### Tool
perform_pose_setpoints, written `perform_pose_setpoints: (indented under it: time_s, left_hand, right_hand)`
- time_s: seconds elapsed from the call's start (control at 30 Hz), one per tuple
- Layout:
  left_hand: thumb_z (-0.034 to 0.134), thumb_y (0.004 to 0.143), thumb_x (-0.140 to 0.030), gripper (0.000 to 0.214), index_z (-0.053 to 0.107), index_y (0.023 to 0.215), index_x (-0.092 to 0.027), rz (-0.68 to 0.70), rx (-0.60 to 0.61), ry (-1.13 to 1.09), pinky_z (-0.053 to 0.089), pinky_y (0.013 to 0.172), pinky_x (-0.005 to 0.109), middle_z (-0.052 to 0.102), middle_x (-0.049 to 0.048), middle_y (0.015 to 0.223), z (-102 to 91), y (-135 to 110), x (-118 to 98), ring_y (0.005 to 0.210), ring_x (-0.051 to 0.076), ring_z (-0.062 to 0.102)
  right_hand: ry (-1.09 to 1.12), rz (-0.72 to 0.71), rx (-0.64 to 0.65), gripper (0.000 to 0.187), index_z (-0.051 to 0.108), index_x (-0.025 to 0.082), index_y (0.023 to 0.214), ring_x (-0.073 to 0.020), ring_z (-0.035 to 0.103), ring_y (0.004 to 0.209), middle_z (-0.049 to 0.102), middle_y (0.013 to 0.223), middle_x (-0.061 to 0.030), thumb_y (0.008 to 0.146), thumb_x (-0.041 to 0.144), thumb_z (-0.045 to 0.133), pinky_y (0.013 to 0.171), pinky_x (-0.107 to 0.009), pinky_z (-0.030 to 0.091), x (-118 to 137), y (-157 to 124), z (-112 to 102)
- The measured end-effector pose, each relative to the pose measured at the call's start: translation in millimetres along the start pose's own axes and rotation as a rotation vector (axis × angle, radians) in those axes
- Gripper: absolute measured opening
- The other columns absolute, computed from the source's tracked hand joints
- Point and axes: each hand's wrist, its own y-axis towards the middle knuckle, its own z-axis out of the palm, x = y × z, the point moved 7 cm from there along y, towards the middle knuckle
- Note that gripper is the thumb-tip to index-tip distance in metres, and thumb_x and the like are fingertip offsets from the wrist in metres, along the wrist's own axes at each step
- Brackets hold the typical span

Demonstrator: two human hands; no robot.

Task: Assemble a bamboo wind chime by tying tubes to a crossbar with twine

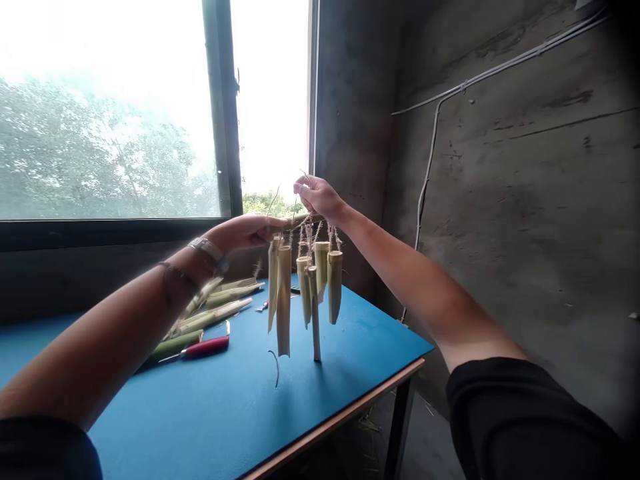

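Several pale bamboo tubes (pixel 284 300) hang on twine in a loose cluster from a short bamboo bar (pixel 299 219), forming a wind chime. My left hand (pixel 245 232) grips one end of the bar from the left. My right hand (pixel 319 197) is raised above the bar, its fingers pinching frayed twine strands (pixel 305 179). The tubes hang above the blue table, and their lower ends do not appear to touch it. Both forearms reach in from the lower corners, with a band and a thin cord on my left wrist.
A blue-topped table (pixel 350 347) with a wood edge holds split green bamboo pieces (pixel 210 315), a red-handled craft knife (pixel 205 347) and a loose curl of fibre (pixel 275 368). A window (pixel 105 113) lies behind, with a concrete wall and white cable (pixel 430 180) at right.
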Motion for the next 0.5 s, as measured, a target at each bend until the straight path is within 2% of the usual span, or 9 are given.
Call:
perform_pose_setpoints:
  time_s: [0.07,0.17,0.3,0.4,0.5]
  left_hand:
    - [0.059,0.078,-0.032,0.016,0.057,0.074,-0.017,-0.025,0.023,-0.014,0.021,0.043,0.021,0.029,-0.0072,0.054,-1.9,6,-2,0.045,0.004,0.022]
    - [0.062,0.075,-0.031,0.024,0.048,0.061,-0.018,-0.064,0.055,0.012,0.020,0.042,0.021,0.029,-0.0076,0.050,-7.0,20,-4,0.044,0.004,0.021]
    - [0.062,0.075,-0.033,0.026,0.046,0.061,-0.019,-0.024,0.087,0.058,0.022,0.041,0.021,0.031,-0.0077,0.048,-10.8,35,-7,0.044,0.005,0.021]
    - [0.056,0.078,-0.033,0.021,0.048,0.064,-0.019,0.021,0.118,0.067,0.021,0.040,0.021,0.030,-0.0076,0.048,-4.5,33,-11,0.044,0.005,0.021]
    - [0.052,0.078,-0.032,0.025,0.045,0.058,-0.019,0.062,0.061,0.145,0.027,0.041,0.021,0.031,-0.0065,0.049,1.5,23,-17,0.043,0.005,0.024]
  right_hand:
    - [-0.002,0.012,-0.027,0.016,0.044,0.016,0.077,-0.0031,0.026,0.034,0.031,0.043,0.0110,0.093,0.016,0.041,0.034,-0.016,0.023,-5,1,-6]
    - [-0.011,-0.001,-0.057,0.016,0.043,0.016,0.077,-0.0025,0.027,0.035,0.033,0.045,0.0104,0.094,0.017,0.040,0.035,-0.014,0.024,-8,4,-15]
    - [0.000,0.047,-0.048,0.019,0.039,0.016,0.077,-0.0020,0.028,0.036,0.036,0.048,0.0094,0.095,0.016,0.035,0.035,-0.013,0.025,-8,10,-15]
    - [0.036,0.099,-0.026,0.022,0.036,0.017,0.075,-0.0018,0.027,0.037,0.034,0.049,0.0094,0.096,0.015,0.031,0.036,-0.012,0.025,-6,9,-9]
    - [0.048,0.153,-0.044,0.023,0.036,0.017,0.074,-0.0019,0.027,0.038,0.033,0.050,0.0091,0.096,0.015,0.029,0.036,-0.012,0.026,-4,6,-3]
